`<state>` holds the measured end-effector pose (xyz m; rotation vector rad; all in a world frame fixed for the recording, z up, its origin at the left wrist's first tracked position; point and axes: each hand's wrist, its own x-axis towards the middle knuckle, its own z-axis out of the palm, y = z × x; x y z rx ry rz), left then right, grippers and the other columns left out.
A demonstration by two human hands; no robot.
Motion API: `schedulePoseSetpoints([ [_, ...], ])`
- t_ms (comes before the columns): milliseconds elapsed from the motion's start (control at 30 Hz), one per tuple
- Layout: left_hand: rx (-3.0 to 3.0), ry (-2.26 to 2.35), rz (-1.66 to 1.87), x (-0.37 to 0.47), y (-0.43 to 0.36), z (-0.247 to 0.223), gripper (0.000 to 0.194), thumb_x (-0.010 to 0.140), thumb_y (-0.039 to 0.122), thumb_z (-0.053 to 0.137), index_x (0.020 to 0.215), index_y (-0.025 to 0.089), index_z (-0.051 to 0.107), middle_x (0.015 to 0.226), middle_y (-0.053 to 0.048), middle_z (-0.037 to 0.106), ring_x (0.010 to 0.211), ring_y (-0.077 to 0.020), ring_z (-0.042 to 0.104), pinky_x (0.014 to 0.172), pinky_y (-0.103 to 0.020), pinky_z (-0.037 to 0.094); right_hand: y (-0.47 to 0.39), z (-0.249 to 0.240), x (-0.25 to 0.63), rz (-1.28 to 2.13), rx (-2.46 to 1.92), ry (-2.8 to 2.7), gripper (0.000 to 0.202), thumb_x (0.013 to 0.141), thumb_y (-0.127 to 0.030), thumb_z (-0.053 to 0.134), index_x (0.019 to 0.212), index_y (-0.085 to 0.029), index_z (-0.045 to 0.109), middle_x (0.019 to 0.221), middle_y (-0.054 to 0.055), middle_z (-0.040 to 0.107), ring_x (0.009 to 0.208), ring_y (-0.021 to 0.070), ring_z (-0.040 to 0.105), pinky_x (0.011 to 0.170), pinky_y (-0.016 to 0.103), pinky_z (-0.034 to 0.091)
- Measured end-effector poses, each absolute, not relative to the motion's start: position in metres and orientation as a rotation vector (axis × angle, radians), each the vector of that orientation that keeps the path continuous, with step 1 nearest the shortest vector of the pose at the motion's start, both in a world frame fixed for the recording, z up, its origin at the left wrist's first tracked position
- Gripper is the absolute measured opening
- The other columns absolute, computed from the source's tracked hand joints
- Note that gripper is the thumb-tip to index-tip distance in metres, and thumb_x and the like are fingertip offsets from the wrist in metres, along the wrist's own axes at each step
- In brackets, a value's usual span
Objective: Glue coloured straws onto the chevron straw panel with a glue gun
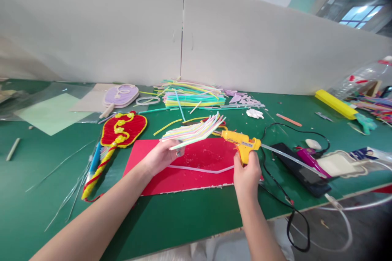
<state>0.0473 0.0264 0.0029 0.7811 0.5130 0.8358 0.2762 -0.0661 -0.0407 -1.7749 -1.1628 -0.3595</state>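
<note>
My left hand (pixel 163 155) grips the near end of a panel of pastel pipe cleaners (pixel 192 132), laid side by side and bent up at the right. In my right hand (pixel 247 173) is a yellow hot glue gun (pixel 240 140), its fingers wrapped round the handle. The gun's nozzle points left, close to the panel's right end; whether they touch I cannot tell. A long clear glue stick (pixel 290 159) juts from its back. Beneath both hands lies a red board (pixel 196 183) with glue specks, and a bent pale pipe cleaner (pixel 202 169) rests across it.
Loose pipe cleaners (pixel 192 97) are piled at the back. A red and yellow fan (pixel 122 130) and a lilac fan (pixel 121 96) lie left. Black cable (pixel 275 183), a dark phone-like slab (pixel 300 171) and a yellow roll (pixel 335 104) are right. A white partition (pixel 260 40) stands behind.
</note>
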Motion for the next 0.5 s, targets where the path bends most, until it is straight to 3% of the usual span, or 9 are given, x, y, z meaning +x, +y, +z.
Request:
schedulePoseSetpoints([
  [200, 0.822, 0.537, 0.828, 0.047, 0.026, 0.003, 0.022, 0.063, 0.016, 0.065, 0.045, 0.016, 0.052, 0.052, 0.001, 0.048, 0.053, -0.0105, 0.041, 0.054, -0.023, 0.038, -0.065, -0.039, 0.275, -0.379, -1.786, -1.168, 0.013, 0.084, -0.029, 0.051, 0.088, -0.017, 0.053, 0.081, 0.008, 0.059, 0.076, 0.0214, 0.061, 0.066, 0.030, 0.049],
  [500, 0.958, 0.642, 0.785, 0.029, 0.034, 0.008, 0.009, 0.058, 0.018, 0.070, 0.053, 0.015, 0.063, 0.053, -0.001, 0.059, 0.052, -0.0127, 0.047, 0.054, -0.025, 0.040, -0.065, -0.027, 0.306, -0.515, -1.837, -1.073, 0.024, 0.075, -0.038, 0.064, 0.075, -0.020, 0.049, 0.074, 0.003, 0.048, 0.070, 0.0207, 0.054, 0.067, 0.033, 0.048],
])
